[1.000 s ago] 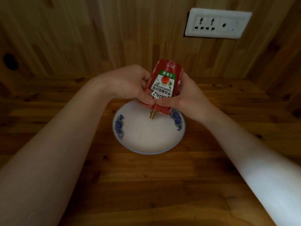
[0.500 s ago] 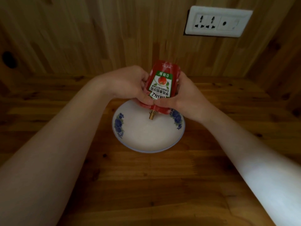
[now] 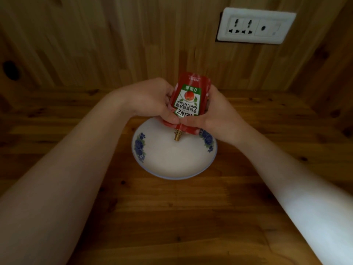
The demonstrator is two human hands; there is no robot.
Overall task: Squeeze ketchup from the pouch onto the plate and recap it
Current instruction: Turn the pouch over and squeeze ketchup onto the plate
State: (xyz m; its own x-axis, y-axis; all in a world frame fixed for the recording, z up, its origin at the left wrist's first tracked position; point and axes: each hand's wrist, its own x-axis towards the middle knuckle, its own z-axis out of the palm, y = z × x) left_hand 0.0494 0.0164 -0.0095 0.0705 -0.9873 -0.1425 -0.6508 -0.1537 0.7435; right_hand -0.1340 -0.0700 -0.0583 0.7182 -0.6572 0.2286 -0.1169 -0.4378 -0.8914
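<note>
Gripping glossy red pouch [image 3: 188, 100] inverted | both hands clamp it | round white plate [image 3: 172, 159] below

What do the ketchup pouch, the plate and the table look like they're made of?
Ketchup pouch: flexible printed plastic film, probably; it creases and buckles under both hands' grip, with a gold-coloured spout.
Plate: likely glazed ceramic, smooth white with blue flower prints.
Table: wood, varnished; grain, knots and sheen show.

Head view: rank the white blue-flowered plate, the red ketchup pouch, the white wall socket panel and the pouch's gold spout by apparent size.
1. White blue-flowered plate
2. White wall socket panel, though farther away, so unsure
3. Red ketchup pouch, partly covered by both hands
4. Gold spout
</note>
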